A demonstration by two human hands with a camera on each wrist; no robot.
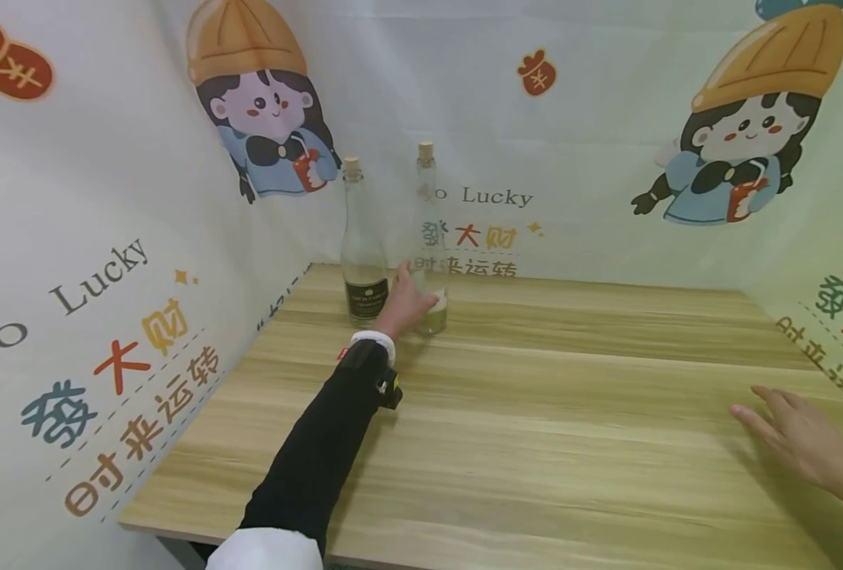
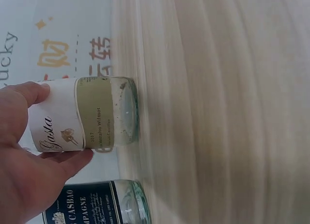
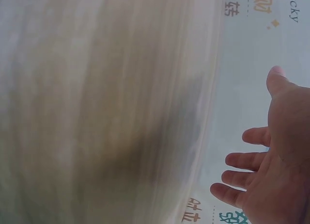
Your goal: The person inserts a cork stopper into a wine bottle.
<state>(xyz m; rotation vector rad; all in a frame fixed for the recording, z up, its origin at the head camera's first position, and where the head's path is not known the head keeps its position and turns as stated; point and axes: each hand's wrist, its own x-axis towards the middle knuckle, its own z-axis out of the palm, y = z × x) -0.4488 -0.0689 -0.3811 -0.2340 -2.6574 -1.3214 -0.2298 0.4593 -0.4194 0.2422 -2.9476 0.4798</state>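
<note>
Toward the back left of the wooden table (image 1: 535, 443), my left hand (image 1: 408, 305) grips the lower part of a clear glass bottle (image 1: 434, 321) with a cork on top. In the left wrist view, thumb and fingers lie on opposite sides of this bottle's white and olive label (image 2: 94, 115). Just left of it stands a second corked glass bottle (image 1: 366, 298) with a dark label; both are upright. My right hand (image 1: 802, 435) is over the table's right side, its fingers (image 3: 244, 161) spread and holding nothing.
Printed cloth (image 1: 606, 158) with cartoon girls and lettering surrounds the table at the back and both sides. It hangs close behind the two bottles. The table's front edge (image 1: 250, 543) runs along the bottom of the head view.
</note>
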